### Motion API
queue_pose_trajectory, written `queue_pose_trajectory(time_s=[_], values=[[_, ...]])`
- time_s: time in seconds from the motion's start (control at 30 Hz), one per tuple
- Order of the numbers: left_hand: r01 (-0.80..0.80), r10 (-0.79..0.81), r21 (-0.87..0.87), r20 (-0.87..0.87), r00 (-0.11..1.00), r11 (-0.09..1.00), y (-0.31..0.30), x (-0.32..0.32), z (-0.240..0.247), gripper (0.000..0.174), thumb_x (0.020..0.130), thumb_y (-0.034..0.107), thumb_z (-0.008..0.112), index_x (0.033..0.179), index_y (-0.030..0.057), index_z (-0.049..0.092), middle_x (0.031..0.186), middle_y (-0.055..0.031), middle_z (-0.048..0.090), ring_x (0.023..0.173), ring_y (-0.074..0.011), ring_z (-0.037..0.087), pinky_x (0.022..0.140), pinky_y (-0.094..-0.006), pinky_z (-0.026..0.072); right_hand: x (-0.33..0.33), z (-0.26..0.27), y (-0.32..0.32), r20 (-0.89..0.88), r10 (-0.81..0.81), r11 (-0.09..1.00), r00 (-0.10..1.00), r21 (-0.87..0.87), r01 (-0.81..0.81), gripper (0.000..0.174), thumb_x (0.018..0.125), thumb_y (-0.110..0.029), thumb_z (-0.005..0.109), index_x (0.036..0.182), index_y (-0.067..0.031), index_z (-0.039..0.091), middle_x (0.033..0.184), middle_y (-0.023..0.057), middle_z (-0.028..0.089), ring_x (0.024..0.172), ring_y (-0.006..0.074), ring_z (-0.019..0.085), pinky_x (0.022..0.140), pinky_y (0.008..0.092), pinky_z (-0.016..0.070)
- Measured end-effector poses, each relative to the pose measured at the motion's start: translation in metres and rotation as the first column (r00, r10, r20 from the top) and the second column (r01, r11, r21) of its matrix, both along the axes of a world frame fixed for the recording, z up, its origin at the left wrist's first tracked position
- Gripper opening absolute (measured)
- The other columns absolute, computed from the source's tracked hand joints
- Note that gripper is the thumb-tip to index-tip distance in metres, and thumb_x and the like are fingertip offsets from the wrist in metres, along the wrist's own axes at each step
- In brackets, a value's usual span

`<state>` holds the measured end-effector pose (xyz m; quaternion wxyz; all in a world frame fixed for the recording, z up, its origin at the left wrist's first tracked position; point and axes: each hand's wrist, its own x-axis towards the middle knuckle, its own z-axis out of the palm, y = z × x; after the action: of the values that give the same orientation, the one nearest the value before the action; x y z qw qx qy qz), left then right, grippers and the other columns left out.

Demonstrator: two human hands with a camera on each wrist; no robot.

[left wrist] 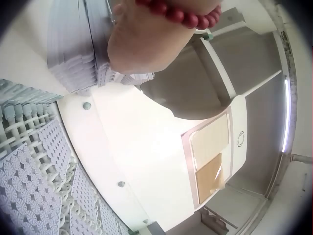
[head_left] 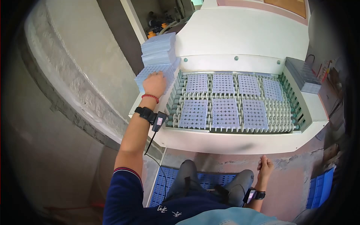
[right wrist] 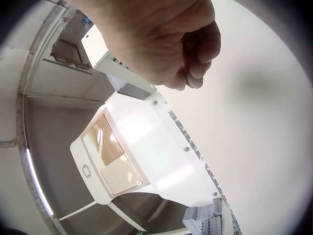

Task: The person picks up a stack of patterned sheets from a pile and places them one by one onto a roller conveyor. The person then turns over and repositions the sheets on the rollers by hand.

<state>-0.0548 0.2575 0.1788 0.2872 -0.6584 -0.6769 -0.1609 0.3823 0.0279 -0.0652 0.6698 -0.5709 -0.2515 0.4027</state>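
My left hand (head_left: 155,83) lies on the top of a lower stack of light blue perforated panels (head_left: 146,74) at the machine's left corner. In the left wrist view that hand (left wrist: 144,46) is against the panel edges; its fingertips are hidden, so their grip cannot be told. Behind it rises a taller panel stack (head_left: 159,48). Several single panels (head_left: 225,113) lie flat in two rows on the white roller conveyor (head_left: 279,114). My right hand (head_left: 265,167) hangs near the right knee, its fingers loosely curled and holding nothing; the right wrist view shows this hand (right wrist: 166,46) too.
A stack of grey panels (head_left: 303,75) stands on the machine's right side. The white front edge (head_left: 232,141) runs between my body and the rollers. A blue mat (head_left: 170,174) is underfoot, a blue crate (head_left: 320,189) at right, a wall (head_left: 86,63) at left.
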Motion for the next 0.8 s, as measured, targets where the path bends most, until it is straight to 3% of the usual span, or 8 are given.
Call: queue_pose_trajectory(time_s=[0.27, 0.43, 0.57, 0.6, 0.63, 0.67, 0.73, 0.8], values=[[0.142, -0.144, 0.033, 0.062, 0.988, 0.989, -0.016, -0.032, 0.004, 0.02, 0.075, 0.021, 0.061, 0.089, 0.007, 0.06, 0.086, -0.0119, 0.061, 0.081, -0.0306, 0.058, 0.069, -0.0387, 0.0475, -0.013, -0.017, 0.002, -0.026, 0.112, 0.994, 0.993, 0.006, -0.112, 0.025, 0.085, -0.023, 0.061, 0.068, -0.0037, 0.058, 0.054, 0.0008, 0.051, 0.04, 0.0056, 0.042, 0.036, 0.0187, 0.0295], [0.315, -0.305, 0.022, 0.32, 0.897, 0.949, -0.015, -0.076, -0.002, 0.03, 0.077, 0.021, 0.062, 0.1, 0.0028, 0.056, 0.095, -0.0153, 0.058, 0.087, -0.0275, 0.058, 0.076, -0.036, 0.0463, -0.013, -0.019, -0.003, -0.047, 0.095, 0.995, 0.994, -0.004, -0.095, 0.025, 0.085, -0.022, 0.06, 0.069, -0.0036, 0.058, 0.053, 0.0003, 0.051, 0.039, 0.0056, 0.042, 0.035, 0.0188, 0.0294], [0.065, -0.259, 0.305, 0.657, 0.708, 0.95, 0.006, -0.099, -0.018, 0.041, 0.08, 0.022, 0.061, 0.11, -0.0032, 0.049, 0.099, -0.0191, 0.054, 0.09, -0.0295, 0.057, 0.078, -0.0401, 0.0474, -0.011, -0.021, 0.0, -0.058, 0.112, 0.994, 0.992, 0.009, -0.111, 0.024, 0.085, -0.021, 0.06, 0.068, -0.0038, 0.058, 0.053, 0.0004, 0.051, 0.039, 0.0056, 0.042, 0.035, 0.0188, 0.0293], [-0.03, -0.181, 0.195, 0.95, 0.255, 0.98, -0.005, -0.084, -0.001, 0.043, 0.082, 0.023, 0.06, 0.112, -0.0035, 0.044, 0.101, -0.0197, 0.051, 0.091, -0.0319, 0.056, 0.075, -0.0443, 0.0488, -0.012, -0.02, 0.0, -0.055, 0.111, 0.994, 0.992, 0.018, -0.11, 0.024, 0.085, -0.021, 0.06, 0.068, -0.0038, 0.058, 0.053, 0.0004, 0.051, 0.039, 0.0056, 0.042, 0.035, 0.0188, 0.0293], [-0.048, -0.064, 0.053, 0.958, -0.278, 0.997, -0.011, -0.076, 0.01, 0.045, 0.084, 0.025, 0.058, 0.114, -0.0038, 0.04, 0.104, -0.0203, 0.048, 0.092, -0.0342, 0.054, 0.073, -0.0486, 0.0502, -0.014, -0.017, 0.0, -0.056, 0.124, 0.992, 0.991, 0.008, -0.124, 0.024, 0.085, -0.021, 0.06, 0.068, -0.0039, 0.059, 0.053, 0.0003, 0.051, 0.039, 0.0056, 0.043, 0.035, 0.0188, 0.0295], [-0.046, -0.077, 0.067, 0.956, -0.283, 0.997, -0.01, -0.076, 0.01, 0.045, 0.084, 0.025, 0.058, 0.114, -0.0038, 0.04, 0.104, -0.0203, 0.048, 0.092, -0.0342, 0.054, 0.073, -0.0486, 0.0502, -0.016, -0.015, 0.001, -0.056, 0.137, 0.991, 0.989, 0.002, -0.137, 0.024, 0.085, -0.021, 0.06, 0.068, -0.004, 0.059, 0.053, 0.0003, 0.051, 0.039, 0.0056, 0.043, 0.035, 0.0188, 0.0297], [0.051, -0.002, 0.06, 0.676, -0.737, 0.997, -0.002, -0.08, 0.004, 0.038, 0.086, 0.019, 0.051, 0.109, -0.0074, 0.038, 0.095, -0.0209, 0.05, 0.091, -0.0407, 0.055, 0.071, -0.0558, 0.0515, -0.019, -0.017, 0.001, -0.056, 0.141, 0.99, 0.988, 0.014, -0.141, 0.024, 0.085, -0.021, 0.06, 0.068, -0.004, 0.059, 0.053, 0.0003, 0.051, 0.039, 0.0057, 0.043, 0.035, 0.0188, 0.0297], [0.141, -0.001, 0.14, 0.713, -0.701, 0.98, 0.006, -0.084, -0.004, 0.033, 0.088, 0.017, 0.048, 0.107, -0.0074, 0.038, 0.095, -0.0215, 0.052, 0.088, -0.0401, 0.057, 0.072, -0.055, 0.0521, -0.023, -0.016, 0.001, -0.063, 0.145, 0.989, 0.987, 0.013, -0.144, 0.024, 0.084, -0.02, 0.06, 0.067, -0.004, 0.058, 0.052, 0.0007, 0.051, 0.039, 0.006, 0.043, 0.035, 0.019, 0.0303]])
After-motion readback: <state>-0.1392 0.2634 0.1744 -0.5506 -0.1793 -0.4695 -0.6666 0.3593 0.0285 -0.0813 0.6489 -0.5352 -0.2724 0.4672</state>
